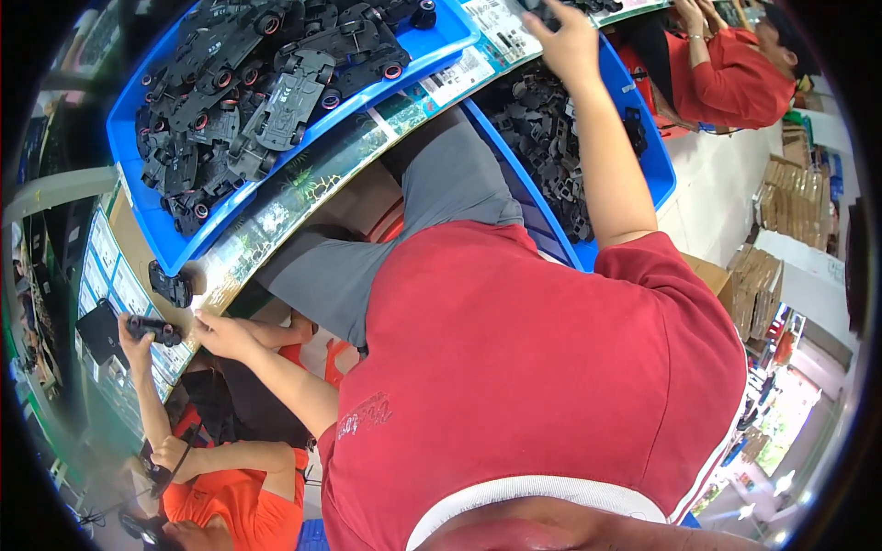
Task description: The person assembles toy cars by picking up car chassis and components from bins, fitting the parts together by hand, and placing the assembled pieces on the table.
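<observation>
My left hand [222, 336] is stretched out at the left edge of the workbench, its fingers apart and nothing visible in them. Just beyond it lies a black toy car chassis [171, 284] on the bench. At the top edge of the view, my right hand [568, 46] has thumb and fingers around a dark plastic part [544, 13], which is partly cut off. A big blue bin [418, 66] on the bench holds many black car chassis [292, 96] with wheels fitted. Below my right arm, a second blue bin [654, 174] contains small black plastic parts [542, 129].
A co-worker in orange [243, 482] at lower left holds another black chassis [154, 331] over the bench. Another person in red [740, 83] sits at upper right. Stacked cardboard [797, 202] stands at far right. Printed sheets [455, 75] cover the benchtop [344, 151].
</observation>
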The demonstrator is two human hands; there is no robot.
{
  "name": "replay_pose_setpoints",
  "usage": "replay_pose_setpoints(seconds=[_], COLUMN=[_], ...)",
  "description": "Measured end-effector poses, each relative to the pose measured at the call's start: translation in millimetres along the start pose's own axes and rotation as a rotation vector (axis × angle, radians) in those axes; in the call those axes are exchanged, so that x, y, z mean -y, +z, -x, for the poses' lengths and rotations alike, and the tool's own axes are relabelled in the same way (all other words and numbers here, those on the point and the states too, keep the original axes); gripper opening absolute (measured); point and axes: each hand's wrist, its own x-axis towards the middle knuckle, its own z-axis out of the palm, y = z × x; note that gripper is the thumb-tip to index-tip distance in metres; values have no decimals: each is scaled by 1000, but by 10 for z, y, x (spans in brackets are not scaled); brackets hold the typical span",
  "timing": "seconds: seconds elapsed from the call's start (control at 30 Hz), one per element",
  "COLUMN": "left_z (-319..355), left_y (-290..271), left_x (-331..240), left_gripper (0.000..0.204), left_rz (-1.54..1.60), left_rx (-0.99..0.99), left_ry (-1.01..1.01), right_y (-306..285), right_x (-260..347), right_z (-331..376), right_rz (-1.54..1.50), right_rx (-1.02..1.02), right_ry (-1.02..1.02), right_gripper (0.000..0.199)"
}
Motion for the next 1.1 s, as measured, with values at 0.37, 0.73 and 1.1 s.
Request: replay_pose_setpoints(seconds=[0.37,0.73,1.1], left_z=[57,133,466], left_y=[25,-15,-184], left_x=[-92,-186,-656], left_gripper=[45,42,29], left_rz=[-26,-4,57], left_rx=[38,57,-61], left_ry=[13,-15,19], right_y=[95,-16,15], right_x=[-156,-113,-183], right_z=[-298,-264,-184], right_rz=[211,40,169], right_rx=[53,134,185], right_ry=[116,123,136], right_gripper=[54,54,55])
